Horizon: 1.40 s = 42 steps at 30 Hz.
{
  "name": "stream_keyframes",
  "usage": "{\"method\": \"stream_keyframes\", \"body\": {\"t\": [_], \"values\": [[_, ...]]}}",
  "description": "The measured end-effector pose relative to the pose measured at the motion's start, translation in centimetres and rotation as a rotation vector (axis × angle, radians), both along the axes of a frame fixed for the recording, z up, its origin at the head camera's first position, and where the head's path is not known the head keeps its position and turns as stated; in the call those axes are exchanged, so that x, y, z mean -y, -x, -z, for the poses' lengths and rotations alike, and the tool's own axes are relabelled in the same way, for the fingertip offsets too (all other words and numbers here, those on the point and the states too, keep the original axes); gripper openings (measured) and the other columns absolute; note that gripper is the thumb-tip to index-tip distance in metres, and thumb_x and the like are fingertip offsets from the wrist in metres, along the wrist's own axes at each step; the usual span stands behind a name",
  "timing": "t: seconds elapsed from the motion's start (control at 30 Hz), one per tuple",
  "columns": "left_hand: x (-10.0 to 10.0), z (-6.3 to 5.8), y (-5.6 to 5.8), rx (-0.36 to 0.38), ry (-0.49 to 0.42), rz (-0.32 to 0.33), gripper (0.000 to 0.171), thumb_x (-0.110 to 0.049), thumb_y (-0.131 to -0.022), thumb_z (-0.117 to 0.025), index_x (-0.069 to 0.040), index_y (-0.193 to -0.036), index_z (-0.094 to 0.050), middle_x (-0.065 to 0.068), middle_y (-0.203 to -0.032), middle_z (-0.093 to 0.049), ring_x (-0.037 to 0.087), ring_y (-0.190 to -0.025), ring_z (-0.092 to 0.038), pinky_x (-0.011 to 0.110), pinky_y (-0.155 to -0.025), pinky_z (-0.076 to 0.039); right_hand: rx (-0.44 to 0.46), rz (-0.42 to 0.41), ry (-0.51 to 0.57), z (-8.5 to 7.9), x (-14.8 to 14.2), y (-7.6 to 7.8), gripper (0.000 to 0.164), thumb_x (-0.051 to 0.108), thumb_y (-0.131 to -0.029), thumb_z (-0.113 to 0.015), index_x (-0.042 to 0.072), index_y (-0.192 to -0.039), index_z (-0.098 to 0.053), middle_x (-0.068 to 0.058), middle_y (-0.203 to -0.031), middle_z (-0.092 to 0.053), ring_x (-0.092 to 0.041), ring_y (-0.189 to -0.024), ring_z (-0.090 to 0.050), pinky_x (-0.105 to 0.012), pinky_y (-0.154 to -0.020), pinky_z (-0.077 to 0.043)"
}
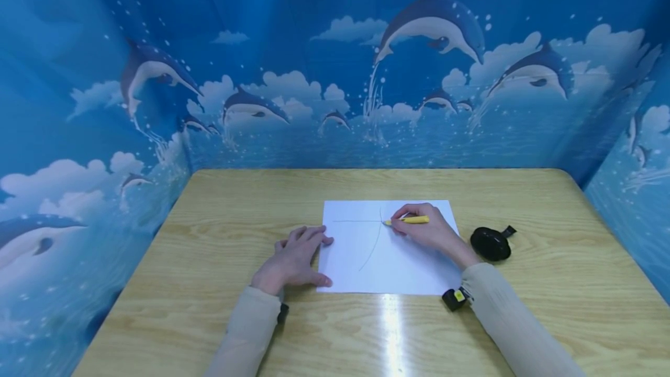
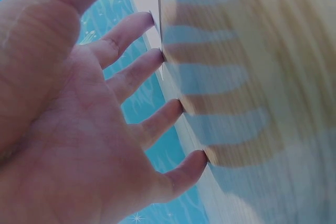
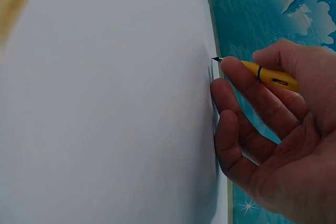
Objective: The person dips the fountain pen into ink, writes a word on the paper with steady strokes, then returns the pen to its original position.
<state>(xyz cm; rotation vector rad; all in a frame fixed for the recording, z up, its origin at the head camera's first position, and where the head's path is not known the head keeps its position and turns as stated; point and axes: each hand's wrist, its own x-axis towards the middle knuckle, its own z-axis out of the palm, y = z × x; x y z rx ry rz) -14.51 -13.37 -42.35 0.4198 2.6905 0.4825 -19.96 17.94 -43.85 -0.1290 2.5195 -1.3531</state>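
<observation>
A white sheet of paper point(image 1: 345, 272) lies on the wooden table, bearing a thin horizontal line and a curved line that crosses it near its right end. My right hand point(image 1: 425, 227) pinches a yellow fountain pen point(image 1: 416, 220), its dark nib at the paper close to where the lines meet. In the right wrist view the pen point(image 3: 278, 78) sits between thumb and fingers, with the other fingers curled beneath. My left hand point(image 1: 295, 258) is spread at the sheet's left edge, thumb and fingertips on or beside it. The left wrist view shows its fingertips point(image 2: 194, 163) touching down on the tabletop.
To the right of the paper lies a glossy black oval object point(image 1: 490, 244) with a short strap or tab. A small black device point(image 1: 454, 299) is worn at the right wrist. Behind the wooden table point(image 1: 251, 196) hangs a blue curtain point(image 1: 314, 144) printed with dolphins.
</observation>
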Motion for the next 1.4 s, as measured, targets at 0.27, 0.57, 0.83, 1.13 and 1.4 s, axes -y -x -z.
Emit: {"method": "stream_keyframes", "body": {"t": [0.27, 0.57, 0.83, 1.13, 1.4], "values": [[0.0, -0.2, 0.1, -0.012, 0.014, 0.006, 0.082, -0.047, -0.078, -0.087, -0.025, -0.148, -0.051, -0.001, -0.169, -0.029, 0.041, -0.156, -0.02, 0.075, -0.116, -0.025, -0.009, -0.004, -0.01, -0.1, 0.0, -0.2, 0.021, 0.029, -0.096, -0.069, 0.013, -0.109, -0.076, -0.002, -0.09, -0.076, -0.016, -0.076, -0.065, -0.027, -0.07, -0.051], [0.0, -0.1, 0.2, -0.014, 0.014, 0.003, 0.082, -0.048, -0.077, -0.087, -0.025, -0.148, -0.051, 0.001, -0.169, -0.029, 0.041, -0.156, -0.019, 0.076, -0.115, -0.024, -0.024, -0.013, -0.009, 0.0, -0.2, -0.4, 0.02, 0.028, -0.096, -0.069, 0.013, -0.108, -0.076, -0.003, -0.086, -0.075, -0.016, -0.072, -0.063, -0.026, -0.066, -0.049], [-0.1, -0.1, 0.2, -0.005, 0.015, 0.001, 0.083, -0.048, -0.077, -0.087, -0.025, -0.148, -0.051, 0.001, -0.17, -0.029, 0.042, -0.156, -0.019, 0.076, -0.116, -0.024, -0.011, -0.015, -0.017, 0.0, -0.4, -0.7, 0.02, 0.028, -0.096, -0.069, 0.013, -0.108, -0.076, -0.001, -0.085, -0.076, -0.016, -0.072, -0.063, -0.027, -0.067, -0.049], [-0.1, -0.1, 0.1, -0.004, 0.014, -0.001, 0.082, -0.047, -0.078, -0.087, -0.025, -0.148, -0.051, 0.0, -0.169, -0.029, 0.042, -0.156, -0.019, 0.076, -0.116, -0.024, -0.008, -0.017, -0.033, -0.1, -0.5, -1.1, 0.02, 0.027, -0.094, -0.071, 0.013, -0.108, -0.076, -0.002, -0.087, -0.075, -0.014, -0.073, -0.061, -0.026, -0.068, -0.048], [-0.1, -0.1, 0.0, -0.005, 0.009, -0.001, 0.082, -0.047, -0.078, -0.087, -0.025, -0.148, -0.051, 0.0, -0.169, -0.029, 0.041, -0.156, -0.019, 0.076, -0.115, -0.025, -0.006, -0.014, -0.033, -0.3, -0.6, -1.5, 0.019, 0.026, -0.093, -0.071, 0.013, -0.106, -0.076, -0.001, -0.087, -0.075, -0.014, -0.074, -0.062, -0.025, -0.067, -0.048]]}}
